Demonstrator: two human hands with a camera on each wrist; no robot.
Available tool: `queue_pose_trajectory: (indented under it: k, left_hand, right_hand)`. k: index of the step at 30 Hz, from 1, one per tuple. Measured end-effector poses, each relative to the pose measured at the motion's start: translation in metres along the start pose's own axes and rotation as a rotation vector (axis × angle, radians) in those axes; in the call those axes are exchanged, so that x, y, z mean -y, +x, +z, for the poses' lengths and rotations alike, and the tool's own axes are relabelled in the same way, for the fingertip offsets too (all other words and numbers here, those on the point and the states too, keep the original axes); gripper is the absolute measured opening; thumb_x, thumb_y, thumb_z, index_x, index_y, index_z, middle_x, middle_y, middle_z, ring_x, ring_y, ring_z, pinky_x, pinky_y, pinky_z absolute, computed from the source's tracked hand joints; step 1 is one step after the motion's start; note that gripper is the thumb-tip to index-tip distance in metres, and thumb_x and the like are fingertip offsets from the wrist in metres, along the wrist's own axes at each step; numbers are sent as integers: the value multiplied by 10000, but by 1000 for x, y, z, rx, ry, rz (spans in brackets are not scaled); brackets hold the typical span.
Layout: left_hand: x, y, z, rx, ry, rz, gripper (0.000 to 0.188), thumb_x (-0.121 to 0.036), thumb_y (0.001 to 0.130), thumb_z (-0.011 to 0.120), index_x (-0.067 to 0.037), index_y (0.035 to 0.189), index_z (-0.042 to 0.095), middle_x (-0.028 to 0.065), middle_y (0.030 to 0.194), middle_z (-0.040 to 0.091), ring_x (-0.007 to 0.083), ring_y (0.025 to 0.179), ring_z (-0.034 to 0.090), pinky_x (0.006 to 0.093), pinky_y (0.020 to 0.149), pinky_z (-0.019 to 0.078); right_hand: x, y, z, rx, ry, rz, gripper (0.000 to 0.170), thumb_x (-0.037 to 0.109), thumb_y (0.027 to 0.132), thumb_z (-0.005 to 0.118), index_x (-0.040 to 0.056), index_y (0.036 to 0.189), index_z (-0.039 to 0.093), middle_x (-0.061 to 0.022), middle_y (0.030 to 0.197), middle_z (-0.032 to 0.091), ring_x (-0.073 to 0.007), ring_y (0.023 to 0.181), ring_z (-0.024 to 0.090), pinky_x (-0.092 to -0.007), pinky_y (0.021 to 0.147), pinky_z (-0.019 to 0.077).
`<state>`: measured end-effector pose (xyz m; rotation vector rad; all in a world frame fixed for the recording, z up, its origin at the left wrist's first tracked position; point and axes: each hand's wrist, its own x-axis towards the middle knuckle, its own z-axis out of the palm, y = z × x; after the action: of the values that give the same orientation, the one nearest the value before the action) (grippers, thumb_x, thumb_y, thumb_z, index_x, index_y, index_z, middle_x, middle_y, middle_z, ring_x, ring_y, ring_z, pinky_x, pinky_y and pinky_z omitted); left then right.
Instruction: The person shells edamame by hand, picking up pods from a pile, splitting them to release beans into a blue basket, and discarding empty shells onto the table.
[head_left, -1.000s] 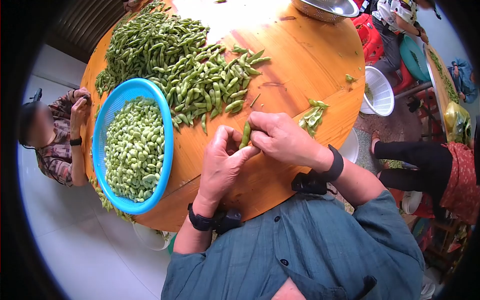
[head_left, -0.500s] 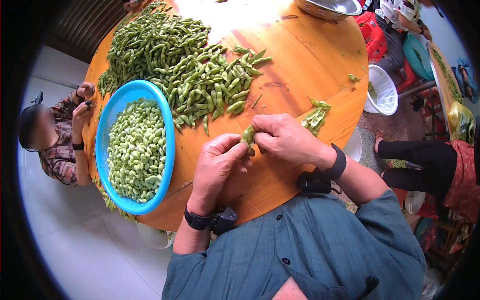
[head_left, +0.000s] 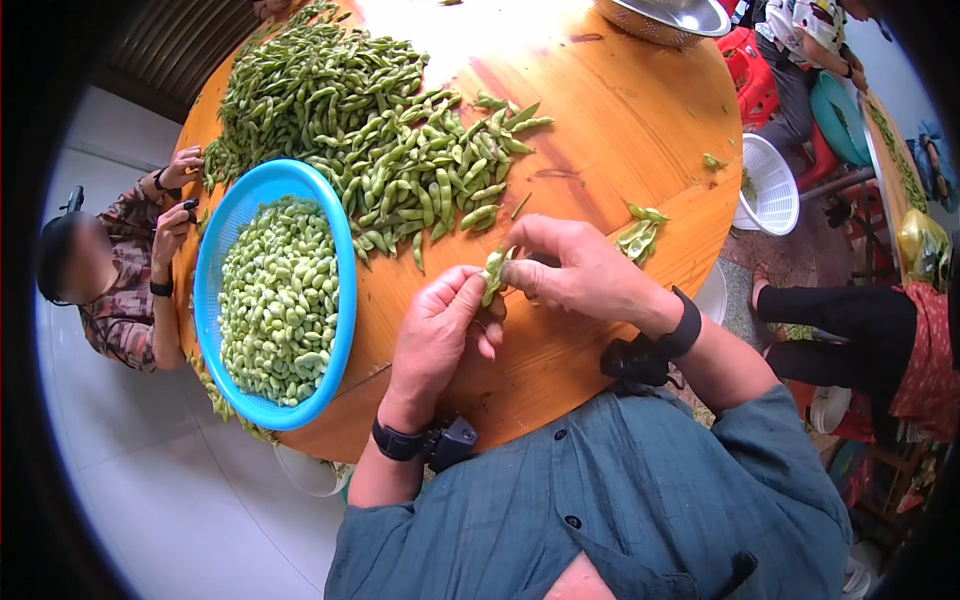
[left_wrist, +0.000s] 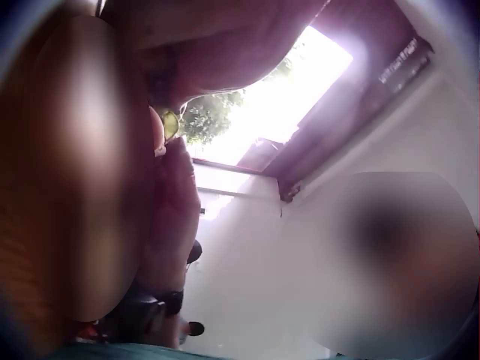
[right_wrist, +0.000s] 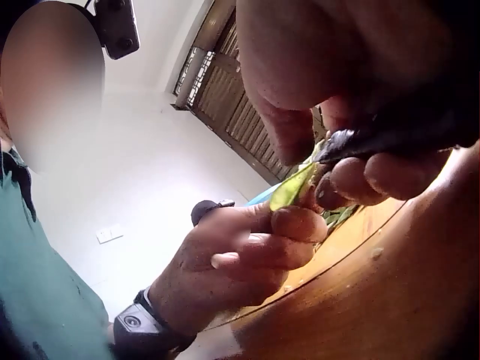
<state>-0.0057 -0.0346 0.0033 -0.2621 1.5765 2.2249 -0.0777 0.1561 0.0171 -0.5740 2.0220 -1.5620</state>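
1. While I watch from a distance through the head camera, the left hand (head_left: 432,335) pinches a green pod (head_left: 493,277) between thumb and forefinger, its other fingers loosely curled below; the right hand (head_left: 590,275) nips the pod's other end with thumb and forefinger, leaving hardly any gap between the hands.
2. Held over the round table (head_left: 610,120), the pod looks limp and crumpled, its skin bright and translucent in the right wrist view; how far it is split, I cannot tell.
3. Bare wood surrounds the grip: a strip toward the blue basket (head_left: 346,290) on the left, a wider stretch beyond the knuckles, glossy orange-brown with darker streaks.
4. Just past the right hand lie a few flattened pods (head_left: 638,238), near the curved right edge; the near edge runs beneath both forearms, close to a blue-green shirt (head_left: 650,480).
5. Inside the basket's smooth plastic rim I see oval, pale-green beans (head_left: 280,300); beside it spreads a heap of knobbly pods (head_left: 320,100).
6. Toward the far right edge stands a shiny perforated metal colander (head_left: 645,28).
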Motion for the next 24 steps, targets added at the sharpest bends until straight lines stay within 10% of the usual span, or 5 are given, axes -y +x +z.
queue_pose_trajectory:
  k: [4, 9, 14, 24]
  left_hand:
    - [3, 2, 1, 22, 0, -52, 256, -254, 1036, 468, -24, 1048, 580, 39, 813, 614, 83, 613, 603, 190, 497, 494]
    - [3, 2, 9, -1, 91, -73, 151, -182, 1003, 537, -40, 1049, 562, 24, 844, 598, 73, 680, 598, 194, 555, 494]
    - [3, 3, 17, -104, 109, 170, 191, -55, 938, 606, -42, 1103, 511, 13, 917, 585, 73, 784, 566, 215, 649, 483]
    - [0, 2, 10, 17, -8, 123, 271, -82, 943, 617, -35, 1181, 496, 29, 953, 583, 76, 719, 573, 185, 513, 465]
  right_hand:
    - [-13, 2, 5, -92, 147, -98, 149, 124, 908, 649, 5, 995, 669, 16, 757, 618, -29, 678, 545, -206, 594, 450]
    - [-12, 1, 4, -95, 144, -23, 162, 128, 876, 660, -17, 942, 689, -52, 762, 656, -101, 700, 607, -266, 628, 487]
    - [-4, -2, 3, -75, 171, 109, 137, 105, 888, 635, -26, 907, 670, -32, 741, 640, -89, 633, 587, -255, 572, 484]
    - [-14, 1, 2, 49, 507, 225, 175, 193, 942, 641, 23, 910, 611, -4, 705, 599, -62, 538, 537, -207, 497, 436]
